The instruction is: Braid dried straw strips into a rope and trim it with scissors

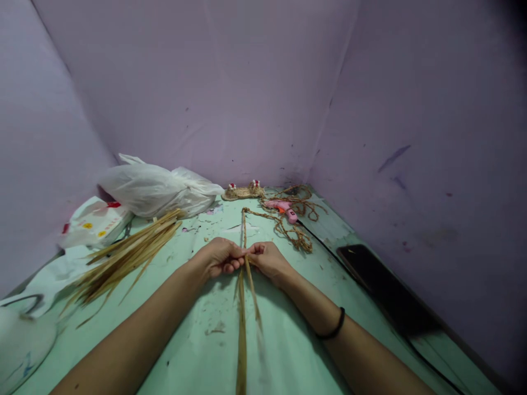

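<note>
The left hand [221, 257] and right hand [268, 260], pinched nearly closed, hold a cord [245, 233]; left of the cord bulges a plastic bag [158, 189], its contents hidden from me.

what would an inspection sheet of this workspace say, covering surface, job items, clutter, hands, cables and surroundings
Surface: green tabletop, marked by specks and scraps.
Job items: twisted cord stretching ahead of the hands; long dry strips trailing nearer; bundle of dry strips at left.
Clutter: white plastic bag, pink glue gun, dark flat object at right.
Hands: left hand and right hand close together, pinching the fibre.
Cables: black cable from glue gun toward near right.
Surroundings: purple walls, stained at right.
</note>
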{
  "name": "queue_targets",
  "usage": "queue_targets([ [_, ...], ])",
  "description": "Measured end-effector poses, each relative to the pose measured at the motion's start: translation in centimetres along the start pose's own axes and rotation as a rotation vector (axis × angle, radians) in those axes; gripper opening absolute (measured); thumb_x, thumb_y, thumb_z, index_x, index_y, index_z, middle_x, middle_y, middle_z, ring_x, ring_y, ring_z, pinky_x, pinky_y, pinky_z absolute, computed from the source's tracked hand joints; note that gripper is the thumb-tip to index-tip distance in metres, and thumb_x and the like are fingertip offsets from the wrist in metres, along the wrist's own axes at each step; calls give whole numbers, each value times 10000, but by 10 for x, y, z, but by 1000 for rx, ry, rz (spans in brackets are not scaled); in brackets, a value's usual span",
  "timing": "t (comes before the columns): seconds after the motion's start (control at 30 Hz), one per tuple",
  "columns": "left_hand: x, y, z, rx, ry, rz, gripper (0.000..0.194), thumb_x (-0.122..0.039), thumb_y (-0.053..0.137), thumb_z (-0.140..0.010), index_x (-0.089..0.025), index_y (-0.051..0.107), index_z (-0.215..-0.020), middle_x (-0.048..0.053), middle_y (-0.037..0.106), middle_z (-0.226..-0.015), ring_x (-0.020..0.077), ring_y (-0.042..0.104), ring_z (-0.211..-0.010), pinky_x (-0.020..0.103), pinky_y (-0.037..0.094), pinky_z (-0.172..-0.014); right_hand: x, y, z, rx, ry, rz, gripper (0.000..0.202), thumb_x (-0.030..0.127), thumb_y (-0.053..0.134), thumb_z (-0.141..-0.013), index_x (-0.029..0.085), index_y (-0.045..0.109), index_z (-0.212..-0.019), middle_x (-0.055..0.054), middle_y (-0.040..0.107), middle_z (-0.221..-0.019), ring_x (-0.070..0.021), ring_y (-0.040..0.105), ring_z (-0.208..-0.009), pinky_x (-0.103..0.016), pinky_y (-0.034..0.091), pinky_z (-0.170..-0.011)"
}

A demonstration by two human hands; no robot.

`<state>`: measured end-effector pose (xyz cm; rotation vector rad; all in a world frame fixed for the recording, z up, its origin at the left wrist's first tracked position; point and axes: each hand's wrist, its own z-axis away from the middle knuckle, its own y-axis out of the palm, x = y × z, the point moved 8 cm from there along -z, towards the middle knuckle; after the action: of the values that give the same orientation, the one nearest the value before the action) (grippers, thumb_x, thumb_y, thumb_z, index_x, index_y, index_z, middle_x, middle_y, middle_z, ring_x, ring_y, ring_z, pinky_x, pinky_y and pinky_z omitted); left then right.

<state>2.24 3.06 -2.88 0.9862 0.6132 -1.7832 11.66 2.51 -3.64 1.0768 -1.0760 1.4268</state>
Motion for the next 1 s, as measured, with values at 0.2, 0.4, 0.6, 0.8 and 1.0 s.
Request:
queue_targets([
  [0.2,-2,-9,2,-232,50,-231,363,-411,699,-554,-143,461,-497,-40,406,-304,40,292,-254,168,164,-285,-6,-2,-4,-9,-19,-88,92,209,606,-591,127,570,-567,5,580,-481,-56,423,-406,-181,288,-404],
  [0.4,4,3,8,-59,-62,-269,480,-609,597,-574,-148,473,-529,-68,316,-260,24,191,-227,178,88,-292,-1,5,2,83,31,-329,93,191,640,-509,125,590,-553,3,582,-451,-89,509,-420,-208,379,-459],
  [0.6,6,3,1,72,-38,-177,489,-585,660,-486,-136,491,-582,-65,430,-404,1,243,-271,157,75,-290,7,3,9,248,71,-321,133,204,646,-556,96,658,-633,-33,635,-554,-27,410,-403,-159,264,-402],
  [0.8,5,4,-1,69,-6,-140,408,-497,674,-512,-125,539,-609,-78,404,-386,1,218,-261,164,60,-286,10,0,9,307,39,-340,174,202,671,-542,99,676,-683,-23,637,-586,-12,347,-400,-169,190,-392],
  [1.0,0,6,4,145,12,-142,391,-456,675,-539,-87,599,-641,-58,426,-424,-1,243,-279,162,84,-286,8,1,9,283,76,-251,110,181,660,-505,105,617,-571,32,547,-439,-5,263,-325,-198,102,-368],
])
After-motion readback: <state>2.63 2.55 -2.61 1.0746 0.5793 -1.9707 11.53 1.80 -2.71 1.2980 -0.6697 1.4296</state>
